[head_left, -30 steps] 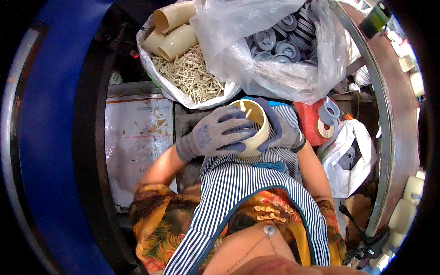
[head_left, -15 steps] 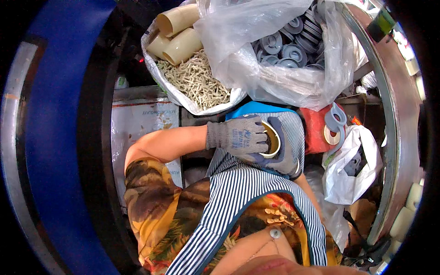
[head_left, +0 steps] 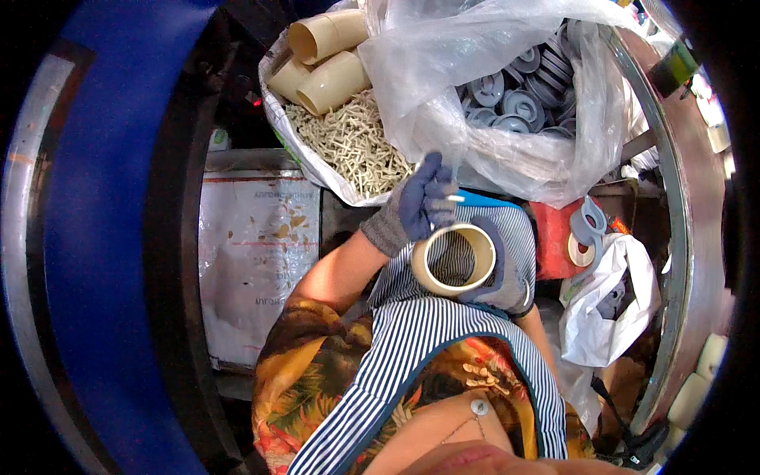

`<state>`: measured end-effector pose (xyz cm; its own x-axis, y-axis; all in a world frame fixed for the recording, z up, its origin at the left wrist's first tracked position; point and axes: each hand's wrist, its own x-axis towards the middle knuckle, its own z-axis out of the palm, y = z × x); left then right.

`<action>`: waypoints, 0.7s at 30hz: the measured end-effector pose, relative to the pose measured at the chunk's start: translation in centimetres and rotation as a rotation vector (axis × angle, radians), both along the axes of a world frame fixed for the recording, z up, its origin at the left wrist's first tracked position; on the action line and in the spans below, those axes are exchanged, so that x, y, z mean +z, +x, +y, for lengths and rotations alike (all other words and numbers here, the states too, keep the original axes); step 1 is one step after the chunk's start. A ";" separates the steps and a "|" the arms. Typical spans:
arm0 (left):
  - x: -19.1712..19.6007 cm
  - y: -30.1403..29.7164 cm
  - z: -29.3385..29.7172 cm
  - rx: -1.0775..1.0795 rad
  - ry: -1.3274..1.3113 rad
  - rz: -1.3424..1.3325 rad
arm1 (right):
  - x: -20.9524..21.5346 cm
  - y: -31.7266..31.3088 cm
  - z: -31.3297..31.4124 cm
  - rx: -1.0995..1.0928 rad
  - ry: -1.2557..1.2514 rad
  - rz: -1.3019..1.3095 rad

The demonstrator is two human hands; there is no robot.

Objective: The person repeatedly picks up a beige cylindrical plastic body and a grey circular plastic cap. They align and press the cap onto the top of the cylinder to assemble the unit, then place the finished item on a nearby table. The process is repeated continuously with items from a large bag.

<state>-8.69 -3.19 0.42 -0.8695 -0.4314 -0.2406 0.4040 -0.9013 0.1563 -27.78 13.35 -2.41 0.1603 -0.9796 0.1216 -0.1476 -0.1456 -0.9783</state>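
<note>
A short cream plastic tube (head_left: 422, 265) is held over my lap with its open end facing up; cloth shows through it. My right hand (head_left: 507, 273), in a grey and blue work glove, wraps around the tube's right side. Just above the tube's upper left, my gloved left hand (head_left: 423, 198) is closed, with a small pale peg (head_left: 455, 198) sticking out from its fingertips. Similar cream pegs (head_left: 352, 150) fill a white sack (head_left: 277, 131) ahead of that hand, and several larger cream tubes (head_left: 336, 81) lie on top of them.
A clear plastic bag (head_left: 431, 103) of grey disc-shaped parts (head_left: 522, 109) stands at the far right. Nearer are a red container (head_left: 550, 237), a grey ring part (head_left: 587, 222) and a white bag (head_left: 609, 309). A wrapped box (head_left: 257, 317) lies left; a metal edge (head_left: 657, 198) bounds the right.
My left hand has come off the tube, moved up and slightly left, and turned, a peg now showing at its fingertips. The tube's opening is now plainly visible in my right hand.
</note>
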 end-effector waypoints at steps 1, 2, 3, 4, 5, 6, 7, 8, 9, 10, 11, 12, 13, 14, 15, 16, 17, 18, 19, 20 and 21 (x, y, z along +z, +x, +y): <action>-0.3 0.1 0.6 -0.138 0.176 0.258 | 0.3 -0.5 0.0 0.049 0.006 0.073; -0.4 0.8 0.3 -0.111 0.111 0.254 | 0.0 -0.7 0.1 0.069 -0.077 0.144; -0.3 2.0 0.0 -0.083 0.047 0.248 | -0.2 -0.7 0.2 0.091 -0.160 0.213; 0.8 2.6 -1.0 0.240 -0.205 -0.093 | -0.3 -0.6 0.1 0.071 -0.097 0.140; 1.7 3.5 -3.1 0.554 -0.448 -0.432 | 0.1 -0.6 -0.1 0.047 -0.026 0.073; 1.3 6.0 -6.3 0.620 -0.839 -0.763 | 0.6 -0.6 -0.5 0.064 0.002 0.049; 0.5 7.6 -8.7 0.663 -1.234 -1.078 | 0.2 -0.6 -0.9 0.061 0.005 -0.015; 0.8 6.9 -8.0 0.596 -1.308 -1.036 | -0.2 -0.7 -1.2 0.060 -0.006 -0.024; 1.1 6.2 -7.1 0.525 -1.382 -0.988 | -0.4 -0.8 -1.6 0.055 -0.016 -0.033; 2.1 5.3 -5.9 0.458 -1.452 -0.936 | 0.2 -0.9 -2.1 0.078 0.000 -0.099; 2.8 4.1 -4.8 0.390 -1.526 -0.867 | 0.9 -1.4 -2.9 0.090 0.010 -0.160; 3.3 2.9 -3.7 0.320 -1.600 -0.793 | 1.7 -2.0 -3.6 0.128 -0.009 -0.168; 3.4 1.9 -2.3 0.247 -1.670 -0.722 | 2.6 -2.4 -4.4 0.177 -0.031 -0.187; 2.8 0.6 -0.8 0.107 -1.531 -0.525 | 3.4 -2.8 -5.2 0.226 -0.050 -0.205; 1.5 -0.7 0.8 -0.030 -1.378 -0.324 | 3.3 -3.4 -5.2 0.208 -0.125 -0.162; -0.9 -2.0 1.3 -0.042 -0.759 -0.230 | 1.6 -3.7 -4.9 0.032 -0.050 -0.297; 1.2 -2.2 1.6 -0.014 -1.137 -0.321 | -0.1 -5.1 -4.2 -0.162 0.013 -0.429; -2.4 -1.2 0.5 -0.076 -1.073 -0.357 | 0.4 -6.5 -3.4 -0.288 -0.136 -0.309; -1.9 -1.3 1.5 -0.077 -1.175 -0.420 | 1.3 -8.2 -2.3 -0.563 -0.254 0.272; -1.1 -1.1 2.6 -0.075 -1.279 -0.493 | 3.7 -9.3 -0.8 -0.738 -0.288 0.720; -1.2 -1.4 3.6 -0.021 -1.183 -0.496 | 2.3 -12.0 0.4 -0.904 -0.431 0.834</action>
<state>-10.12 0.43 -0.76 -0.8062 -0.5913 -0.0207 0.0602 -0.1168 0.9913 -39.75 13.73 -0.07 -0.3522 -0.6870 0.6356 -0.8944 0.0469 -0.4448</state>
